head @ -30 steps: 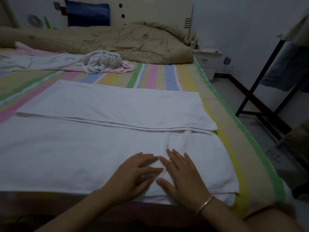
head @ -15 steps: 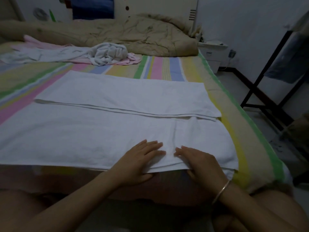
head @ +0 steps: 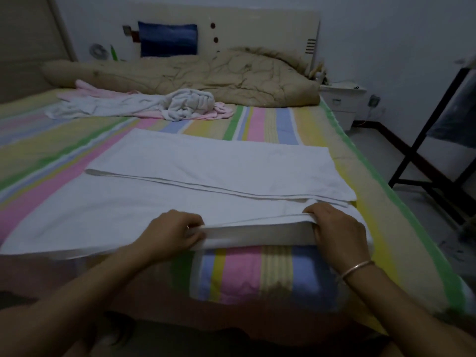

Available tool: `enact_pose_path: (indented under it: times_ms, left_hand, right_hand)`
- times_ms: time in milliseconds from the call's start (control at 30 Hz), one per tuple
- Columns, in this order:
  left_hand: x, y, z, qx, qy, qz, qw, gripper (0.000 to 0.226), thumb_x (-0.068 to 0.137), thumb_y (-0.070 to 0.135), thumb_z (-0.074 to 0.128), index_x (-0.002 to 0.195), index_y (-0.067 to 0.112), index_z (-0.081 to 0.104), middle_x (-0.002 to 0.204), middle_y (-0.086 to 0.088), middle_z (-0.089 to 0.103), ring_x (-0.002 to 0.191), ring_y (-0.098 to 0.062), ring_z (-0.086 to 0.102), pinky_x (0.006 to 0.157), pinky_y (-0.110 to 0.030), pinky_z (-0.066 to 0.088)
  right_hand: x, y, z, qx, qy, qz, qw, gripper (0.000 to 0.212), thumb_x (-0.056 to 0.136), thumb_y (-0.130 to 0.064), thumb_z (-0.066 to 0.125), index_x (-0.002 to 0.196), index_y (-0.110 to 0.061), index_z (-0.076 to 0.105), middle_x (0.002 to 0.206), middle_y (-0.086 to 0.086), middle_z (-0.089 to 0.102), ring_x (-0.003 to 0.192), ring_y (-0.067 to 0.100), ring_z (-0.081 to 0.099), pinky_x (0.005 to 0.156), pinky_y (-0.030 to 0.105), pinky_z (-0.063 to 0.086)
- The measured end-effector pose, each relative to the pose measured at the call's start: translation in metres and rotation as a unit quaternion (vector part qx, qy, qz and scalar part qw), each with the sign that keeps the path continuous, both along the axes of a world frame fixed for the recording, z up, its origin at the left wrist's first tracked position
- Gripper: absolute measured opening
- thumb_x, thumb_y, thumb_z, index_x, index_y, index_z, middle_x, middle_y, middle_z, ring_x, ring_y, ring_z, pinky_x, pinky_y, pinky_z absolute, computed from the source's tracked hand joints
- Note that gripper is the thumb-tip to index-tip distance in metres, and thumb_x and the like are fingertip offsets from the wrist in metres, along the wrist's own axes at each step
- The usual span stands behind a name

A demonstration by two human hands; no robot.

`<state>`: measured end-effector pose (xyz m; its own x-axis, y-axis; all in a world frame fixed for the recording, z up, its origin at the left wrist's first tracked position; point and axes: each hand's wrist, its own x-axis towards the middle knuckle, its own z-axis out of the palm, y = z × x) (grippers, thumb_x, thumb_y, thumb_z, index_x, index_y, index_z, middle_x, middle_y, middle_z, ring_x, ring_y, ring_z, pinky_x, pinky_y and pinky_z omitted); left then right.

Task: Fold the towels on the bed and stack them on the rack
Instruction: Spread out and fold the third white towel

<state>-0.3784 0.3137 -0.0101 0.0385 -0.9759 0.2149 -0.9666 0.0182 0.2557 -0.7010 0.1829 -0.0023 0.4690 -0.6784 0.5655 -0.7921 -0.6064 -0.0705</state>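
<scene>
Head camera: the left hand (head: 176, 234) and right hand (head: 338, 228) pinch the near long edge of the white towel (head: 123, 217), raised off the striped bed (head: 244, 274), the right hand nearer its corner. Its long axis runs left to right; the folded far flap lies directly ahead.

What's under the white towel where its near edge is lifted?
The striped sheet shows below the edge gripped by the left hand and right hand. Farther back the white towel hides the rest.
</scene>
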Motion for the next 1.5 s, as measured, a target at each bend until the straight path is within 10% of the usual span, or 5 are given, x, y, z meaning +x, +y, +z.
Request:
enact_pose_path:
  times_ms: [433, 833, 1033, 1300, 1500]
  left_hand:
    - [0.069, -0.222, 0.078, -0.162, -0.204, 0.028, 0.965, 0.026, 0.099, 0.027, 0.042, 0.115, 0.021, 0.061, 0.098, -0.007, 0.065, 0.085, -0.034, 0.062, 0.056, -0.031, 0.030]
    - [0.101, -0.294, -0.034, -0.057, -0.073, 0.015, 0.996, 0.023, 0.096, 0.042, 0.044, 0.113, 0.028, 0.052, 0.107, 0.002, 0.064, 0.090, -0.028, 0.063, 0.068, -0.034, 0.041]
    - [0.123, -0.263, -0.020, -0.048, -0.072, -0.024, 0.996, 0.042, 0.086, 0.028, 0.049, 0.126, 0.018, 0.052, 0.110, -0.006, 0.059, 0.098, -0.031, 0.058, 0.078, -0.039, 0.044]
    - [0.218, -0.153, 0.035, 0.226, 0.054, 0.034, 0.972, 0.109, 0.072, 0.060, 0.061, 0.154, 0.026, -0.001, 0.159, 0.002, 0.012, 0.145, -0.019, 0.020, 0.116, -0.035, 0.025]
    - [0.298, -0.075, 0.025, 0.038, 0.344, 0.111, 0.932, 0.045, 0.096, 0.036, 0.050, 0.136, 0.017, 0.047, 0.135, 0.003, 0.052, 0.116, -0.007, 0.053, 0.090, -0.014, 0.042]
  right_hand:
    - [0.056, -0.181, 0.057, -0.024, 0.050, -0.124, 0.991, 0.023, 0.089, -0.012, 0.052, 0.108, -0.020, 0.062, 0.102, 0.011, 0.062, 0.086, 0.035, 0.061, 0.063, 0.035, 0.044]
    - [0.124, -0.247, 0.011, 0.085, 0.233, -0.283, 0.926, 0.025, 0.094, -0.021, 0.044, 0.113, -0.020, 0.058, 0.112, 0.004, 0.061, 0.107, 0.027, 0.058, 0.095, 0.036, 0.037]
    - [0.233, -0.178, -0.012, 0.019, 0.140, -0.022, 0.990, 0.016, 0.060, -0.008, 0.060, 0.073, -0.016, 0.064, 0.069, 0.007, 0.060, 0.064, 0.032, 0.058, 0.055, 0.035, 0.045]
    - [0.375, -0.106, -0.026, 0.184, 0.034, 0.161, 0.969, 0.034, 0.094, -0.024, 0.045, 0.125, -0.026, 0.058, 0.130, 0.004, 0.051, 0.118, 0.028, 0.044, 0.095, 0.037, 0.040]
    - [0.424, -0.082, -0.026, 0.139, -0.014, 0.235, 0.962, 0.025, 0.083, -0.021, 0.056, 0.104, -0.017, 0.069, 0.112, 0.006, 0.060, 0.100, 0.032, 0.054, 0.079, 0.038, 0.049]
